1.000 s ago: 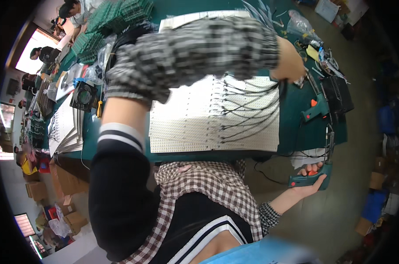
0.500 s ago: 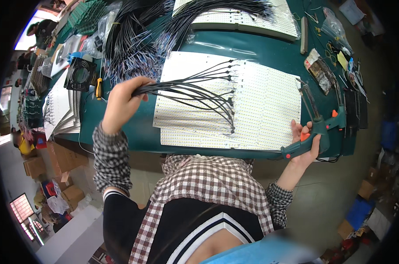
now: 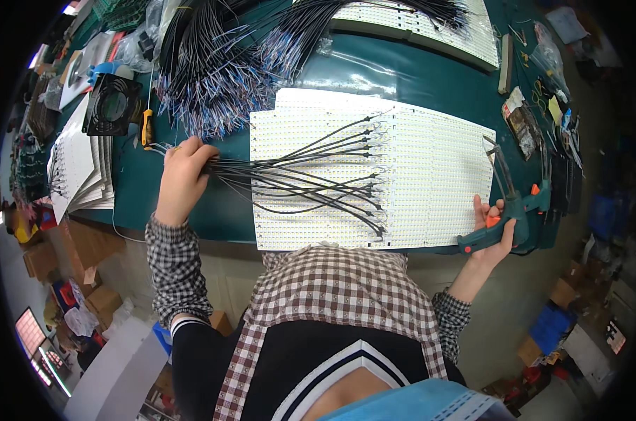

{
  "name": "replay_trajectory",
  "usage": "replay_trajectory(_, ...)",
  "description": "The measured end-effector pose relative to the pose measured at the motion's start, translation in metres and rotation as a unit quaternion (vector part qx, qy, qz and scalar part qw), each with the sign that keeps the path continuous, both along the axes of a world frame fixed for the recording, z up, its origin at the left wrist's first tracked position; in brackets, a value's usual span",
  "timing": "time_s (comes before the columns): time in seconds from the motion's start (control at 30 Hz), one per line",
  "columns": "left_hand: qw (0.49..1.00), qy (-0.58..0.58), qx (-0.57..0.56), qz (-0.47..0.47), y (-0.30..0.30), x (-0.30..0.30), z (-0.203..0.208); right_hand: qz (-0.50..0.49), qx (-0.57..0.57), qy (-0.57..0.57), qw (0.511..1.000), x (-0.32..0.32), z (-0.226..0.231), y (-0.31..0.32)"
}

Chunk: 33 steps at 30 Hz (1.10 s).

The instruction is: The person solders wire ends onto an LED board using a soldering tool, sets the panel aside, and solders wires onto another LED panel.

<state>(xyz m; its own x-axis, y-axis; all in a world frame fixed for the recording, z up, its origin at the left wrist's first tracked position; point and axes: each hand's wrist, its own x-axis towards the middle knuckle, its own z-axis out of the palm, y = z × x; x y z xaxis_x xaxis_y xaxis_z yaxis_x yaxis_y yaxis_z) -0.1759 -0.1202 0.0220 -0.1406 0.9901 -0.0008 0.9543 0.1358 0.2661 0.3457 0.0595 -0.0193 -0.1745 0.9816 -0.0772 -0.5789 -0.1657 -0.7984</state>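
Note:
My left hand (image 3: 183, 175) is closed around the gathered ends of a bundle of black cables (image 3: 283, 167), just left of a white panel. The cables fan out to the right across the white LED circuit panel (image 3: 437, 175), and their far ends sit in a column near its middle. In my right hand (image 3: 499, 251), at the panel's lower right corner, is a green soldering gun (image 3: 516, 209) with an orange trigger. Its thin metal prongs point away from me, over the panel's right edge. Whether the green and orange piece beside it belongs to it, I cannot tell.
A heap of black cables with blue and white ends (image 3: 205, 84) lies beyond my left hand. Further left are a yellow screwdriver (image 3: 146, 128), a black fan (image 3: 111, 105) and stacked panels (image 3: 86, 168). More panels (image 3: 430, 28) lie at the back; small tools lie far right.
My left hand has moved left and nearer me, drawing the cable bundle lower and straighter. The upper panel's offset lower edge no longer shows. My right hand keeps hold of the soldering gun.

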Motion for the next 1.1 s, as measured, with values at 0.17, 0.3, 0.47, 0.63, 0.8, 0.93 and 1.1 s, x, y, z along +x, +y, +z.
replay_trajectory(0.17,0.999,-0.021,-0.023,0.009,0.006,-0.004,0.003,-0.011,-0.007,-0.033,0.999,-0.004,0.001,-0.005)
replay_trajectory(0.3,0.998,-0.036,-0.017,-0.057,0.041,0.030,0.063,-0.015,-0.002,-0.061,0.998,-0.018,0.025,-0.009)
replay_trajectory(0.47,0.968,-0.202,0.103,-0.104,0.146,0.104,0.007,0.017,0.053,-0.121,0.991,-0.047,0.072,0.004)
replay_trajectory(0.63,0.932,-0.341,0.071,-0.102,0.169,0.103,-0.030,0.049,0.071,-0.086,0.993,-0.078,0.094,0.014)
replay_trajectory(0.8,0.916,-0.388,0.061,-0.079,0.178,0.097,-0.037,0.058,0.092,-0.176,0.978,-0.076,0.124,0.027)
replay_trajectory(0.93,0.899,-0.429,0.066,-0.060,0.184,0.101,-0.044,0.071,0.127,-0.155,0.977,-0.073,0.144,0.049)
replay_trajectory(1.1,0.871,-0.487,0.051,-0.031,0.184,0.101,-0.048,0.080,0.081,-0.130,0.985,-0.094,0.088,0.041)
